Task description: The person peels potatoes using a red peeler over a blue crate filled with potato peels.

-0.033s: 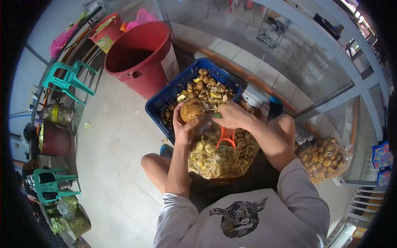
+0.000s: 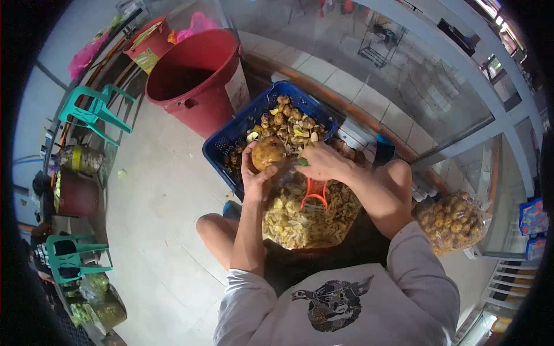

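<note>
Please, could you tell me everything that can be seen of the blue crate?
The blue crate looks plastic, with an open top and small holes through its walls. It stands upright, turned diagonally, on the pale floor beside the large red tub; whether they touch is unclear. Brown rounded produce and paler pieces lie inside. The left hand partly hides its near side.

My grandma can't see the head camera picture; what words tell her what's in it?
A person's left hand holds a round brown vegetable while the right hand holds a partly green tool close to it. Below are an orange peeler and a heap of pale pieces, with a blue crate of more brown vegetables beyond.
</note>
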Tool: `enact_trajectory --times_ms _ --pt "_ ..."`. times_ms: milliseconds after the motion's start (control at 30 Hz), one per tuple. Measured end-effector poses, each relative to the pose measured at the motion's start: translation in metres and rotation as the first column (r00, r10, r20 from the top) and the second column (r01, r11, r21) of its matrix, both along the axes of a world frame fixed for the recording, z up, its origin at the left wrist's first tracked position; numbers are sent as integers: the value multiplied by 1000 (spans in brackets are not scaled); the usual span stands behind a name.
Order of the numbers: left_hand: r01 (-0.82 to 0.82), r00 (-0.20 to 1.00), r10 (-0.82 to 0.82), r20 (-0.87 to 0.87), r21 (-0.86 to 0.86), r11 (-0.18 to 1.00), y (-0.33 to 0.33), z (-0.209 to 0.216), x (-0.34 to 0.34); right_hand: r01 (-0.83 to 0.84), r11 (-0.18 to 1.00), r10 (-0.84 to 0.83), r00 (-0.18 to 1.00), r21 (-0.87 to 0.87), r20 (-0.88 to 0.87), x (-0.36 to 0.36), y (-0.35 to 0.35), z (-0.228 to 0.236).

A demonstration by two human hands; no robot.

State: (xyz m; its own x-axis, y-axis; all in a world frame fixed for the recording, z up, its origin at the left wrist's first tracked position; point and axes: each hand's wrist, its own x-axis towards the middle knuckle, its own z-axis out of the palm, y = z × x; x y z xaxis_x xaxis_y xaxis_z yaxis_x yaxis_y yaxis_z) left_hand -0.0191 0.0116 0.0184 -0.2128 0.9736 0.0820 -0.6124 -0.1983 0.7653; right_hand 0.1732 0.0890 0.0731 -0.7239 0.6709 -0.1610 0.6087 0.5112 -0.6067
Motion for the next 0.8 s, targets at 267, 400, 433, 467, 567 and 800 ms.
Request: enact_trajectory --times_ms 267,400,433,467,567,800 --pt "34 999 -33 -15 56 998 -1 11 2 18 997 -15 999 72 -48 -4 -2 -10" --pt "62 996 -58 -73 61 996 -5 18 -5 -1 998 8 996 -68 91 -7 -5 8" --pt "62 996 -57 -72 59 996 -5 17 -6 -2 998 8 996 -69 91 -7 -7 8" --pt "67 995 -60 -84 87 994 -5 15 -7 17 997 -9 996 -81 93 -7 -9 7" --pt "81 987 -64 -147 114 990 -5 20 -7 29 995 -18 994 -99 109 -6 -5 -5" --pt "22 928 14 -373 94 995 -4 25 -5 -122 973 103 989 196 106 -9 0 -35"
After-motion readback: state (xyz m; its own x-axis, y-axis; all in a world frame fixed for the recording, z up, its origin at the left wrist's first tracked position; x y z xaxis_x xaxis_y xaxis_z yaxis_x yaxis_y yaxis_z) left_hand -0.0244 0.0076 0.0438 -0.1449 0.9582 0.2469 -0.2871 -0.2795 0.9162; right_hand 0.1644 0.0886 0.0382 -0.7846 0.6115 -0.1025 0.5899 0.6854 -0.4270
